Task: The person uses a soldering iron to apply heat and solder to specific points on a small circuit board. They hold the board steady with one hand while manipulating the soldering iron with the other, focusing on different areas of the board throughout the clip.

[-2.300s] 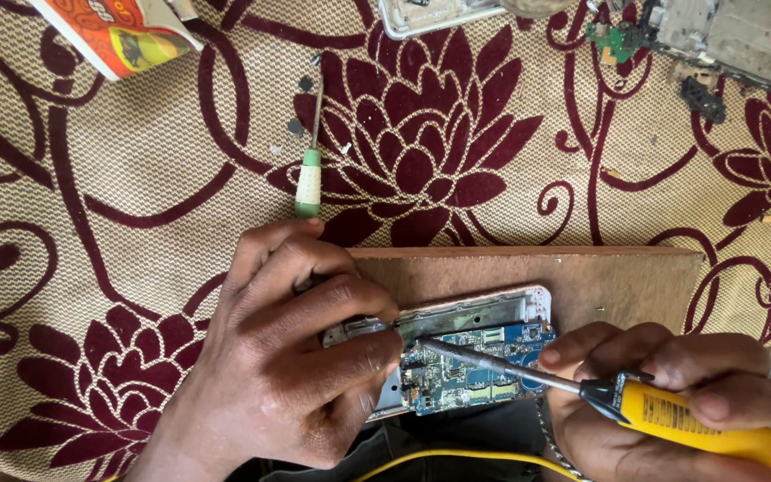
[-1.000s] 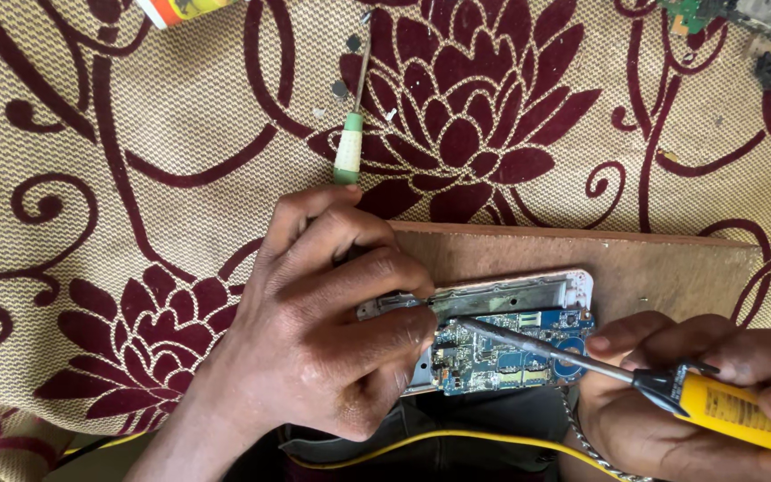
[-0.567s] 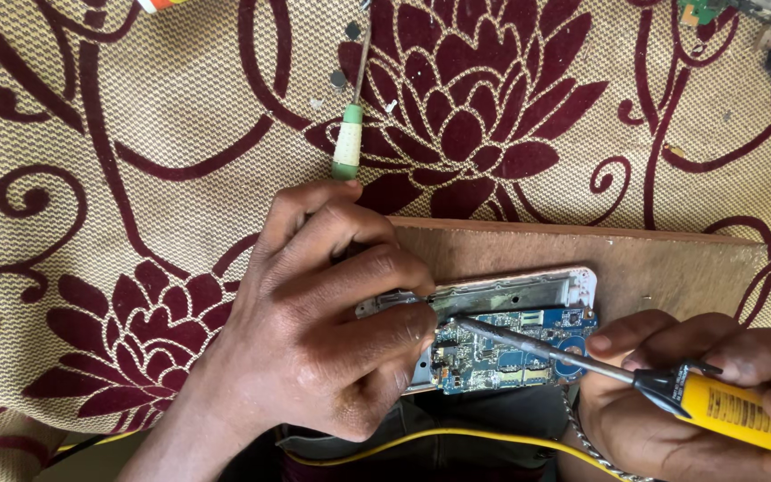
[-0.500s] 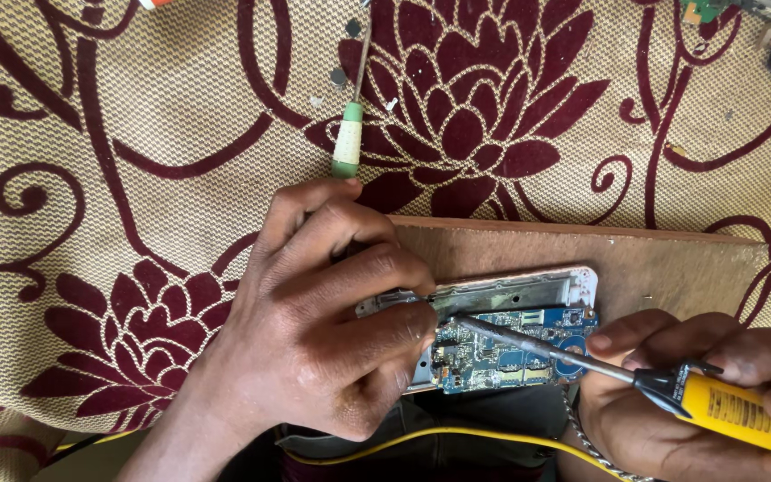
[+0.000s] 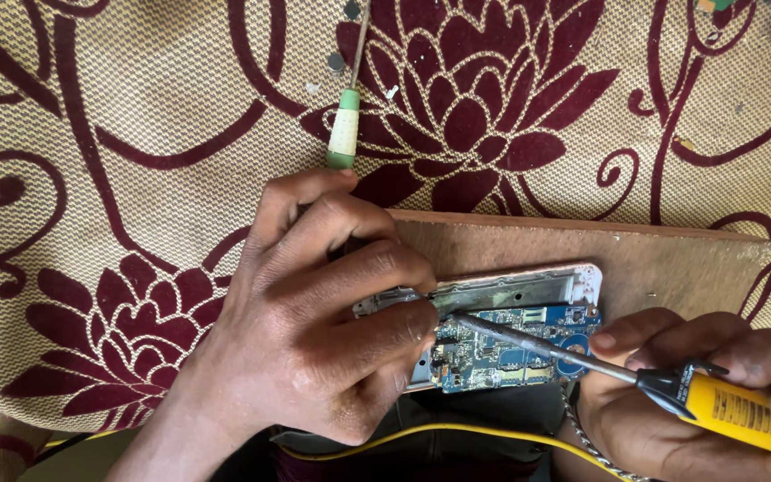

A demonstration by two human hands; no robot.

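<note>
An opened phone with a blue circuit board exposed lies on a brown wooden board. My left hand presses down on the phone's left end, fingers curled over its edge. My right hand grips a yellow-handled soldering iron. Its metal tip rests on the circuit board near my left fingertips.
A green-and-white handled screwdriver lies on the beige mat with maroon flower patterns, just above my left hand. Small dark parts sit beside its shaft. A yellow cable runs below the phone.
The view shifted slightly, so everything sits a bit lower in frame. Both hands keep their hold; the iron tip stays on the board.
</note>
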